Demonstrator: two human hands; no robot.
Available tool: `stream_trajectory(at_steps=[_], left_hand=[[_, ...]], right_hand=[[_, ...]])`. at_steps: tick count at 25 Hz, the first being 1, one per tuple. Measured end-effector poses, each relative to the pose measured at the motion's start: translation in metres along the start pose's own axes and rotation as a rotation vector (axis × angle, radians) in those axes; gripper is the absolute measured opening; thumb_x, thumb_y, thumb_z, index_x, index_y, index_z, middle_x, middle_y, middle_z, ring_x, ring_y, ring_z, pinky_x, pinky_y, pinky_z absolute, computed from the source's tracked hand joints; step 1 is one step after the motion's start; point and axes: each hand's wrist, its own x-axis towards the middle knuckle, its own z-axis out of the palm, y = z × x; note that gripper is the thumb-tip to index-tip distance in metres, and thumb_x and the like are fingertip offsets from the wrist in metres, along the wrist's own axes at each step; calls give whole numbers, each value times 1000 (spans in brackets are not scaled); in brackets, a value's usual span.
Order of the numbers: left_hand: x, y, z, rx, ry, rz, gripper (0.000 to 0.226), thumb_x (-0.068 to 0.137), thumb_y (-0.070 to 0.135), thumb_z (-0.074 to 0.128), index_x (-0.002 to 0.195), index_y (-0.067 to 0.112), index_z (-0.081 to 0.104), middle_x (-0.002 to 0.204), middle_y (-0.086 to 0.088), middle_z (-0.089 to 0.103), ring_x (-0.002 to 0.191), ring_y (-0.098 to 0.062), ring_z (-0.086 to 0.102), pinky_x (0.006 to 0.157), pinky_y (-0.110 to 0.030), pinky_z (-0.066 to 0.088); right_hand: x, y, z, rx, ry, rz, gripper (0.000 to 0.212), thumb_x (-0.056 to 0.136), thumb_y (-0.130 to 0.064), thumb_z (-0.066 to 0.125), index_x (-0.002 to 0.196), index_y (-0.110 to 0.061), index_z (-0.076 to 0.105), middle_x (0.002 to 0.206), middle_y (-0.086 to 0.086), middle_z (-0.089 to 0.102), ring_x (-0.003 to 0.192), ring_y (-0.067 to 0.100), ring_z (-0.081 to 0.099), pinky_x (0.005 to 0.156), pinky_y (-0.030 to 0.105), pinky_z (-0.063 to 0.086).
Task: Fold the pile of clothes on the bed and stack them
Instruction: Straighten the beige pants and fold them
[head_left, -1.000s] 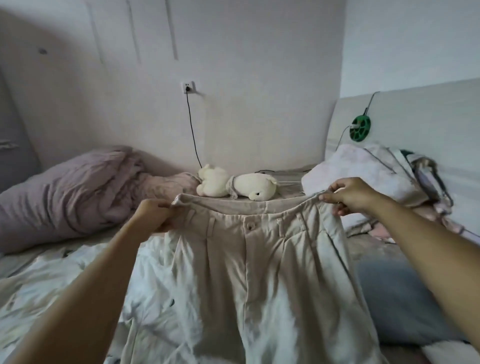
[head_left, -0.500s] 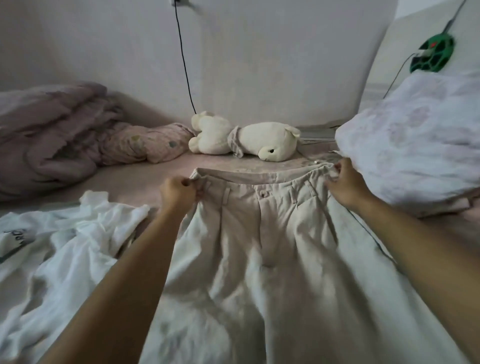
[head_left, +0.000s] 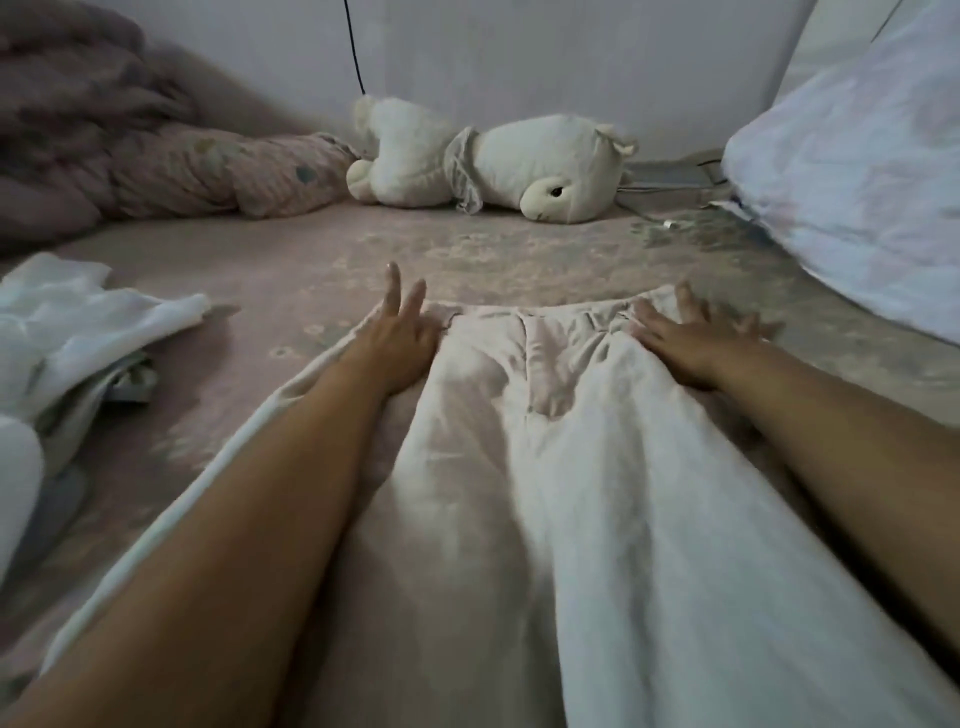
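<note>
Beige trousers (head_left: 545, 467) lie flat on the pink bed sheet (head_left: 322, 265), waistband pointing away from me and legs running toward me. My left hand (head_left: 397, 338) rests on the left end of the waistband with its fingers straight and spread. My right hand (head_left: 696, 338) lies flat on the right end of the waistband, fingers stretched out. Neither hand grips the cloth. A crumpled white garment (head_left: 78, 332) lies on the bed at the left.
A white plush toy (head_left: 498, 161) lies against the wall ahead. A bunched mauve duvet (head_left: 104, 135) fills the far left. A pale floral pillow (head_left: 862, 171) sits at the right. A black cable (head_left: 354, 47) hangs down the wall.
The trousers went from being held up by the waistband to lying on the bed. Both hands let go of the waistband and opened flat on it. The view tilted lower.
</note>
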Motion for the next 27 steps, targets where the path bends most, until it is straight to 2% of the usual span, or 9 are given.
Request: stream_trajectory(at_steps=[2,4,7,11,13,15,18,24,27], left_hand=[[5,9,-14,21,-188,47,47,104,40,22,148,25,27,159,-3,13,144,-29,11,111,-62,14],[-2,27,-24,67,-477,-53,55,98,56,15,149,41,2,159,10,-9,146,-17,-6,114,-58,-2],[-25,46,-12,122,-568,-28,62,90,70,16,145,51,-5,157,14,-15,145,-14,-14,112,-59,-7],[-29,43,-7,193,-539,-42,64,89,71,16,146,49,-5,158,12,-14,146,-15,-13,111,-60,-4],[-33,59,-17,320,-582,-52,63,94,64,11,149,40,-7,158,7,-15,146,-17,-13,112,-61,-3],[-56,82,-32,310,-659,-92,60,99,52,9,151,27,-5,160,0,-12,146,-19,-12,114,-59,-2],[-119,107,-65,82,-665,-210,57,101,44,14,152,23,1,160,-4,-5,147,-19,-8,117,-49,-4],[-284,171,-150,8,-730,-208,59,101,44,15,152,22,-4,160,0,-11,146,-18,-11,117,-48,-6],[-339,192,-190,79,-779,-113,60,101,47,14,153,19,6,160,-5,-1,147,-20,1,116,-49,7]], right_hand=[[-9,-22,-17,-49,95,-46,57,96,-62,14,149,-44,4,158,2,-19,144,36,-16,108,66,-10],[-23,-48,-20,78,18,-169,57,91,-68,11,146,-52,5,159,-6,-13,144,34,-17,106,70,-10],[-40,-53,9,-18,-117,-260,69,79,-82,6,141,-58,-6,157,-17,-14,144,30,-18,104,71,-8],[-43,-53,20,-44,-94,-225,65,84,-78,11,141,-56,-11,157,-16,-17,145,27,-17,104,71,-5],[-60,-58,9,-43,-105,-170,63,88,-73,11,144,-52,-10,157,-13,-19,145,25,-17,104,70,-6],[-93,-55,6,-17,-146,-123,59,94,-64,9,146,-46,-12,156,-7,-24,144,21,-20,106,68,-9],[-158,-35,3,13,-205,-113,57,97,-57,7,148,-39,-13,157,-3,-21,145,18,-18,112,58,-10],[-359,8,7,11,-316,-154,57,99,-52,6,151,-34,-8,159,-1,-14,146,18,-14,117,43,-8],[-424,22,-7,6,-355,-220,81,84,-68,-15,152,-28,2,161,-2,-2,147,19,-2,119,40,4]])
